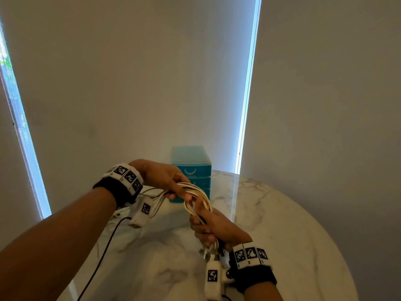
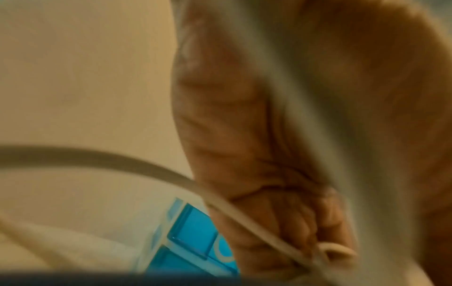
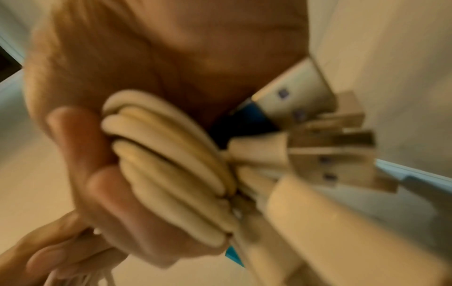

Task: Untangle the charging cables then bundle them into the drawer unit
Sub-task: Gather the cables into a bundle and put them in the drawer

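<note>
White cables (image 1: pixel 196 197), gathered in a bundle, held above the marble table (image 1: pixel 282 224). Right hand (image 1: pixel 213 228) fisted around the lower end, plugs (image 3: pixel 330 154) sticking out by the wrist. Left hand (image 1: pixel 162 177) curled around the upper loops. Blue drawer unit (image 1: pixel 192 168) stands just behind, drawers closed.

We see dim, warm indoor light, with cool daylight leaking through bright slits beside the blinds (image 1: pixel 138 79) and glaring off the table (image 1: pixel 282 213) at its far edge. Both wrist views are soft and smeared (the cables (image 3: pixel 171 164) especially); straight lines bow in the head view.
</note>
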`<control>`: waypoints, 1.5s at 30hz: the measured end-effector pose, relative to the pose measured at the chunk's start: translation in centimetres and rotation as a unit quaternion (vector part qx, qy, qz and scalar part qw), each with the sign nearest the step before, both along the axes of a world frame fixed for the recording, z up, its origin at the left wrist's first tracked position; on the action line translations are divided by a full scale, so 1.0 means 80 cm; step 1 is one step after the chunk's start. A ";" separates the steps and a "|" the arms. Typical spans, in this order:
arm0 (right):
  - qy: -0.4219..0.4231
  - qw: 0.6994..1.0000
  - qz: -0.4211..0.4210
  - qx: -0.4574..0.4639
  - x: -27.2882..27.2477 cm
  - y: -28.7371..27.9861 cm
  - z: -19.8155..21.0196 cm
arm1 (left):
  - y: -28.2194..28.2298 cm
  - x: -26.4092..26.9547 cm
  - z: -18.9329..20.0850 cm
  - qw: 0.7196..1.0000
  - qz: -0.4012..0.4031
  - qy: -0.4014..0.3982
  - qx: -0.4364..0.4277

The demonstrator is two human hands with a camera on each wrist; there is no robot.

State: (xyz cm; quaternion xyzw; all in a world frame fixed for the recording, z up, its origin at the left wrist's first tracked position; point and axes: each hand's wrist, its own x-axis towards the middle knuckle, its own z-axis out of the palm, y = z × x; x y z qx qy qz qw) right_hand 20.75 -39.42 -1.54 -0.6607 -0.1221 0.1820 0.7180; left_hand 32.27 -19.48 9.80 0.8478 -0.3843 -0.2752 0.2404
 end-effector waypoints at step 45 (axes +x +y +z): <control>-0.017 0.929 -0.369 0.032 0.044 0.013 -0.033 | -0.082 -0.039 -0.062 0.939 0.208 -0.109 -0.252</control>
